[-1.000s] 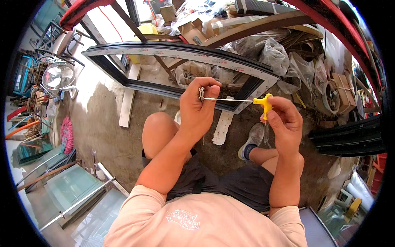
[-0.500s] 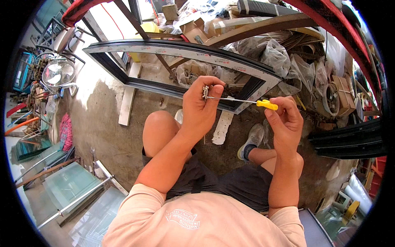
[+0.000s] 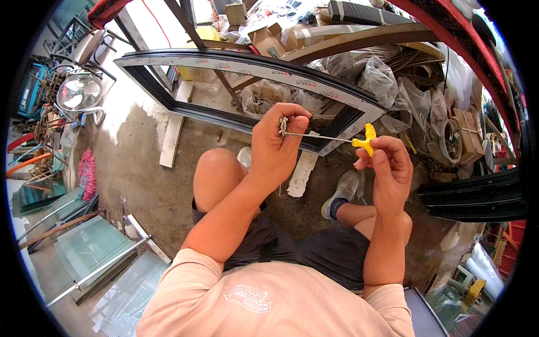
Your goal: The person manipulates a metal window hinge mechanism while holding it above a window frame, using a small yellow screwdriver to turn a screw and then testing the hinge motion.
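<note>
My left hand (image 3: 276,135) is closed around a small metal fitting (image 3: 283,127), most of it hidden by the fingers. From that fitting a thin steel shaft runs right to the yellow T-shaped handle (image 3: 366,140) of a hex key. My right hand (image 3: 389,163) pinches the handle's lower arm between thumb and fingers. Beyond both hands a dark window frame (image 3: 213,116) with printed protective film leans at a slant. Its lower edge rests on white strips (image 3: 304,174) on the floor.
A round fan (image 3: 80,92) and a chair (image 3: 90,48) stand at the far left. Glass panes (image 3: 92,247) lie at the lower left. Plastic bags (image 3: 379,78) and cardboard boxes (image 3: 467,135) crowd the back right. Black profiles (image 3: 474,196) are stacked at the right.
The yellow handle has turned from lying nearly in line with the shaft to standing crosswise. My right hand has shifted its grip on it; the left hand has barely moved.
</note>
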The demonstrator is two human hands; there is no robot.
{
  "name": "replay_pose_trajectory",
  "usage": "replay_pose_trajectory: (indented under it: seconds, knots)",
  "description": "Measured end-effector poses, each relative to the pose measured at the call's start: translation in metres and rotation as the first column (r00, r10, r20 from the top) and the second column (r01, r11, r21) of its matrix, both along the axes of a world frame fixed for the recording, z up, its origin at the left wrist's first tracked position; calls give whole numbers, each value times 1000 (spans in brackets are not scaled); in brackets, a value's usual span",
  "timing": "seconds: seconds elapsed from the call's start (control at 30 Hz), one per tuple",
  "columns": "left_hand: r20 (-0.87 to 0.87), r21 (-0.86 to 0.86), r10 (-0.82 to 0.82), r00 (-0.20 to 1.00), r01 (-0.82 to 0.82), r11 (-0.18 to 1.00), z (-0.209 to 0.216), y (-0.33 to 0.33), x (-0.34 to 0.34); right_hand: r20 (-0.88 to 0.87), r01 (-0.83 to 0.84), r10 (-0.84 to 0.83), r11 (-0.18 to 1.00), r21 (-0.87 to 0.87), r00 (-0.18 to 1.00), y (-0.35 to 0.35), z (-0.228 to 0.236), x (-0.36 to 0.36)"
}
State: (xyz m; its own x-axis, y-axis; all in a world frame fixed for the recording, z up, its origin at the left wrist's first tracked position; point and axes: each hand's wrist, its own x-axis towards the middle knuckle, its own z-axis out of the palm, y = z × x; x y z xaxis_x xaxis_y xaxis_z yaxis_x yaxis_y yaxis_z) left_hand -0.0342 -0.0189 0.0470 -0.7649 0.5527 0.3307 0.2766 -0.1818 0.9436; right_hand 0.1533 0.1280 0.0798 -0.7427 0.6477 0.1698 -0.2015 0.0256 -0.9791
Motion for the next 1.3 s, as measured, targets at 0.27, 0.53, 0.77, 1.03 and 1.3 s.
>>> replay_pose_trajectory:
  seconds: [0.27, 0.53, 0.77, 1.03, 1.3]
  knots:
    - [35, -18, 10, 999, -10, 1000, 5, 0, 1, -28, -23, 21, 998, -64, 999, 3, -4, -7]
    - [-149, -42, 58, 987, -64, 997, -1, 1, -6, 122, -38, 54, 990, -135, 991, 6, -6, -2]
    - [-193, -78, 78, 978, -95, 992, 3, 1, -5, 116, 7, 23, 967, -256, 993, 8, -16, -7]
    - [-205, -145, 94, 974, -126, 981, 4, -6, -8, 114, -3, 36, 960, -280, 993, 6, -19, -8]
    - [-108, -192, 83, 991, -103, 976, 8, -8, -8, 69, 8, 9, 970, -244, 998, 0, -16, -16]
